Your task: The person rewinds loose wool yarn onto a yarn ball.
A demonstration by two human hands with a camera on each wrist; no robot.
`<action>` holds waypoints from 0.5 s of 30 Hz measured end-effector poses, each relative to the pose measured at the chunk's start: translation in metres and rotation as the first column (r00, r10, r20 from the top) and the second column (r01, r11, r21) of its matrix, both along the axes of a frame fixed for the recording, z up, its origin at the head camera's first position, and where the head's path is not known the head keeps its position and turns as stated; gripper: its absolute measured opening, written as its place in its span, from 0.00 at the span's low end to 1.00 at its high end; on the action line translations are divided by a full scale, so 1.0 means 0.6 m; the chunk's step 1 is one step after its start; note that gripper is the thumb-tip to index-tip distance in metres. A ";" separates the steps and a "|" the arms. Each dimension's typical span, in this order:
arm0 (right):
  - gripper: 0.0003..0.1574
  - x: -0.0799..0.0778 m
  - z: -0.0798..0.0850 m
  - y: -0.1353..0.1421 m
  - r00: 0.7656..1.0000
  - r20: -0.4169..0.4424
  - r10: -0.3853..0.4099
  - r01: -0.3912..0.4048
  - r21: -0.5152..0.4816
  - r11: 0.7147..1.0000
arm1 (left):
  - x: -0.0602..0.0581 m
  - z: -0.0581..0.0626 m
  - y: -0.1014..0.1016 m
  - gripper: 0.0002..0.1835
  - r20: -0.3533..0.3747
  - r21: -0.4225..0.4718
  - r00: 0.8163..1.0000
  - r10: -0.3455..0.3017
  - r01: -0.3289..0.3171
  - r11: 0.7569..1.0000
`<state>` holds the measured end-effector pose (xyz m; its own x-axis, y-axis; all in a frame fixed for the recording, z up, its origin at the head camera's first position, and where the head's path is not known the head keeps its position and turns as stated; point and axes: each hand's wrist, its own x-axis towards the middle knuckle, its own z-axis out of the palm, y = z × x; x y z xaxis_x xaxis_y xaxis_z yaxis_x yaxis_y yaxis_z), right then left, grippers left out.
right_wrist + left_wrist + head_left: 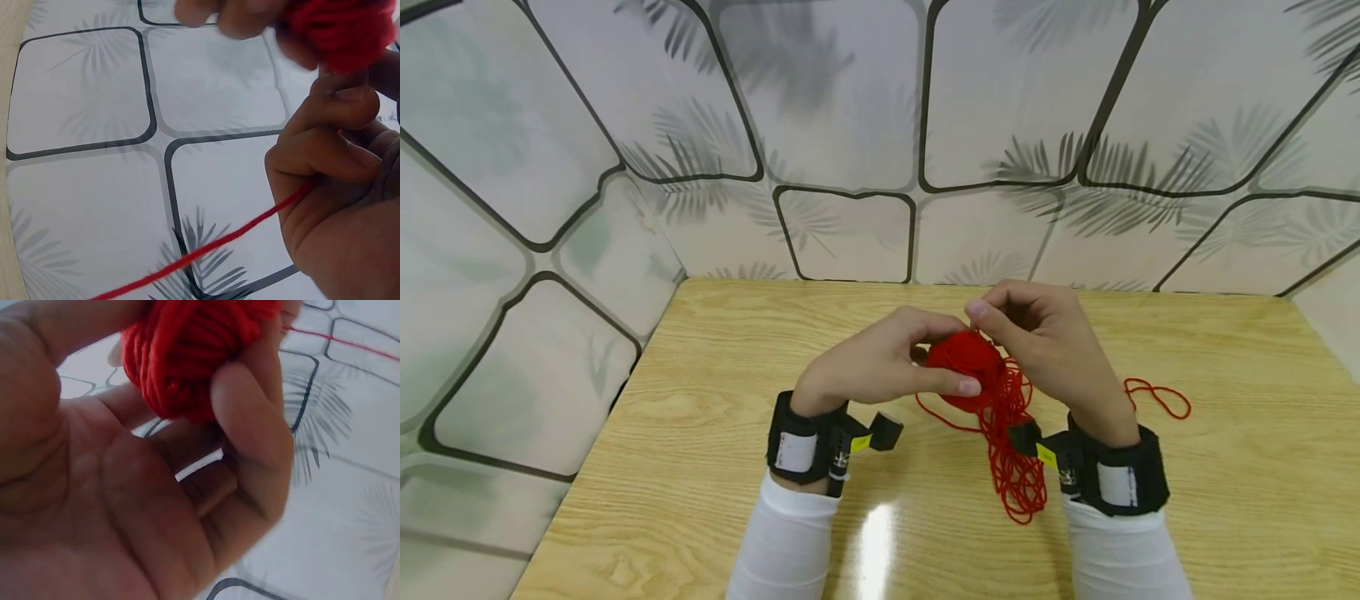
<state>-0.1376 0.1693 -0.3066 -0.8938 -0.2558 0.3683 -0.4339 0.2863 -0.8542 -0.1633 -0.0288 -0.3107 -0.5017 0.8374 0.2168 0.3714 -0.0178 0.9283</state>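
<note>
Left hand (pixel 880 360) is gripping a round, red yarn ball (pixel 961 354) between thumb and fingers, over the pale wood-grain desk (pixel 700 467); right hand (pixel 1048 333) is pinching a thin red yarn strand (pixel 206 250). Ball is probably weighing little, yielding softly; light holding round its sides is looking best, hard tugging risking snags.

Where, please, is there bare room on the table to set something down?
Bare table stretches from the left hand to the table's left edge, and right of the small red loop. It is crowded between the wristbands, where loose red strands cluster by the yarn ball.
</note>
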 end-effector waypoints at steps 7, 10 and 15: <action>0.11 -0.012 -0.008 0.002 0.999 0.038 -0.012 0.011 0.017 1.000 | 0.004 0.009 0.001 0.17 0.095 0.153 0.995 0.034 -0.049 0.987; 0.13 -0.015 -0.010 0.005 0.999 0.046 -0.014 0.015 -0.006 1.000 | 0.006 0.012 0.003 0.26 0.176 0.248 0.981 0.079 -0.122 0.961; 0.12 -0.018 -0.012 0.006 1.000 0.016 0.008 -0.008 -0.028 1.000 | 0.007 0.018 0.008 0.35 0.163 0.372 0.974 0.159 -0.210 0.904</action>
